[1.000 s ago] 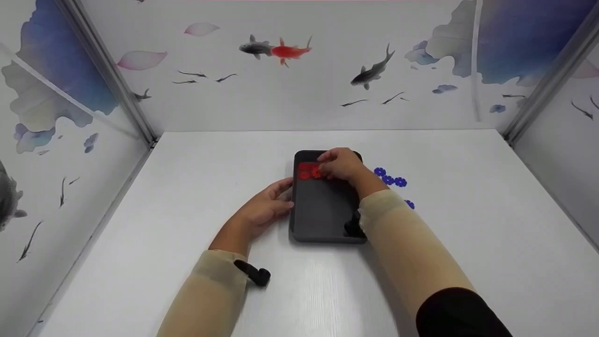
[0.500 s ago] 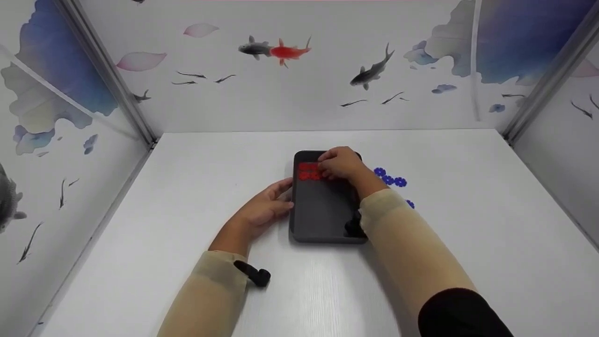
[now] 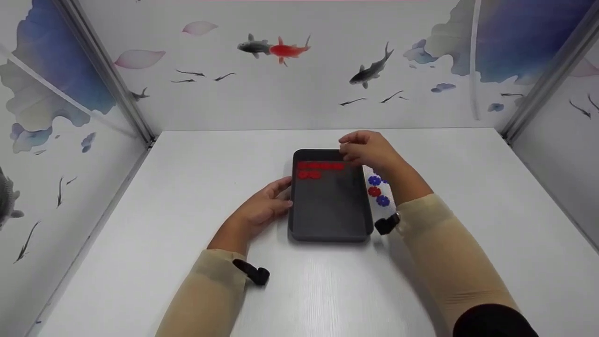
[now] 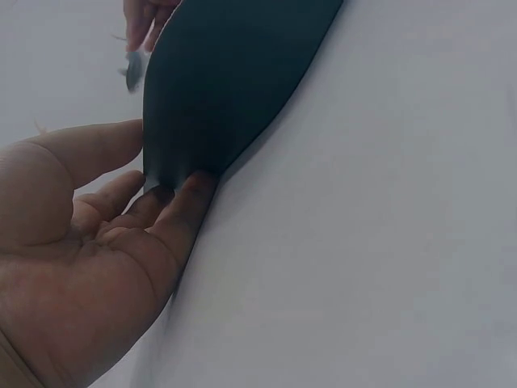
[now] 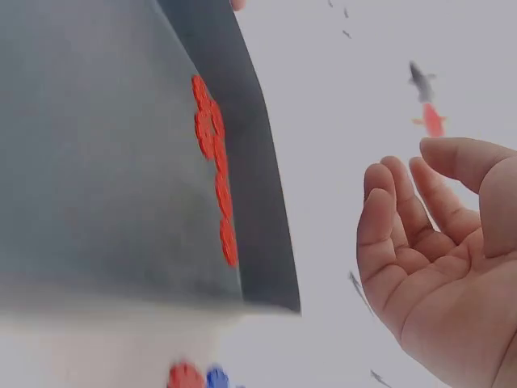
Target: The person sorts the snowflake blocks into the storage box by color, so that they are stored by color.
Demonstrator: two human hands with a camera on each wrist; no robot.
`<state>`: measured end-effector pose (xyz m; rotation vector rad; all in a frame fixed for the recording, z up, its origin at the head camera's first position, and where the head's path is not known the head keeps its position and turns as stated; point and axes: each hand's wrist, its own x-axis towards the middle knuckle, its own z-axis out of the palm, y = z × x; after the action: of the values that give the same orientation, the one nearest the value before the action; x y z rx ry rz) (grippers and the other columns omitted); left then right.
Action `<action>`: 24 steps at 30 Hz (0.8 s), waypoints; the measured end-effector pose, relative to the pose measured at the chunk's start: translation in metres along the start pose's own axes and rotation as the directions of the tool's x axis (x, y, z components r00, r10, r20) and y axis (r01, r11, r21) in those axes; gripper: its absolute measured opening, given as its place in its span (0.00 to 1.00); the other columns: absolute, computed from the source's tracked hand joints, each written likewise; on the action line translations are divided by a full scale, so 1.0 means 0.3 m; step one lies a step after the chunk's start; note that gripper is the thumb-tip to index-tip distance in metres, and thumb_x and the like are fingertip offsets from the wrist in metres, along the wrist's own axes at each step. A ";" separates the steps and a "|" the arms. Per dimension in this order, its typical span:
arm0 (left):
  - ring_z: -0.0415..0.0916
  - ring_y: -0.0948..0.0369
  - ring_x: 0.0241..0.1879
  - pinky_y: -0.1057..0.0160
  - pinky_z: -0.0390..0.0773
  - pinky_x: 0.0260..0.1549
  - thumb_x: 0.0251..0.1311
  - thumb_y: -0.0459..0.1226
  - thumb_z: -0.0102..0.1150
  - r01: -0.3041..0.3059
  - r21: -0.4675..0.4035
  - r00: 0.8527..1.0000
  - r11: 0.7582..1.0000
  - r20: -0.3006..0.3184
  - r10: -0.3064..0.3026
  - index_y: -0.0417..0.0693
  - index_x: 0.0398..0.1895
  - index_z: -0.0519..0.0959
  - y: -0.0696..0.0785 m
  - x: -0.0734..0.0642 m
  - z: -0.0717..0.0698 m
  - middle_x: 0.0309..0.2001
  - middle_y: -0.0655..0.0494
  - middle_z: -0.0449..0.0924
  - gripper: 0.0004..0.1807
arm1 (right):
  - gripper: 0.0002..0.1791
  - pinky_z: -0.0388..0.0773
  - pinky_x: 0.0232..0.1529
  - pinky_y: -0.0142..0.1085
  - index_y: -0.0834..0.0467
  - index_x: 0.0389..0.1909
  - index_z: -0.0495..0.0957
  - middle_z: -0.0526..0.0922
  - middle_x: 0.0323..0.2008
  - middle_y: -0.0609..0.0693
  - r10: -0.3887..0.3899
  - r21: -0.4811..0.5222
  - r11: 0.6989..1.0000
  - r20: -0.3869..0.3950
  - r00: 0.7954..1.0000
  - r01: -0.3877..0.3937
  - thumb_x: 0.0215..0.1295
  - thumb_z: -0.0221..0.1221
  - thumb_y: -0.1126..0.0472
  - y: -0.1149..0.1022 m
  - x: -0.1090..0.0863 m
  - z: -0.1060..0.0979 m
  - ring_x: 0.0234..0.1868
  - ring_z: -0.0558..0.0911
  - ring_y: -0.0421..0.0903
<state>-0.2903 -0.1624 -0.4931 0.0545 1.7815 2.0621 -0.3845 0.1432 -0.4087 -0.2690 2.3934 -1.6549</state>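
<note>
A dark grey rectangular tray (image 3: 330,206) lies on the white table. Red flower-shaped plastic discs (image 3: 325,166) form a row along its far end, with two more red flower discs (image 3: 309,174) below the row's left part. My left hand (image 3: 259,208) rests against the tray's left wall, thumb and fingers spread apart; the left wrist view shows the fingertips on the dark wall (image 4: 234,73). Over the tray's far right corner is my right hand (image 3: 369,150), its fingers (image 5: 378,214) loosely bent with nothing between them.
Right of the tray lie a loose red flower disc (image 3: 374,191) and several blue flower discs (image 3: 383,201), some partly behind the right hand. A back wall (image 3: 299,103) printed with fish stands behind the table, with printed side walls left and right.
My right hand has lifted away from the red discs and moved right toward the far corner, uncovering the row's right end. My left hand keeps its place on the tray.
</note>
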 end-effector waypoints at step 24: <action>0.56 0.56 0.85 0.50 0.65 0.81 0.69 0.23 0.60 0.011 -0.002 1.000 1.000 -0.020 -0.011 0.54 0.84 0.62 0.005 -0.001 0.000 0.86 0.59 0.55 0.42 | 0.22 0.85 0.51 0.35 0.56 0.65 0.80 0.84 0.53 0.54 0.070 -0.169 0.983 -0.031 0.997 -0.074 0.73 0.67 0.55 0.175 -0.144 -0.153 0.55 0.84 0.56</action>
<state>-0.2904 -0.1626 -0.4916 0.0233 1.7880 2.0634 -0.3573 0.2145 -0.4389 -0.1876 2.5348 -1.4333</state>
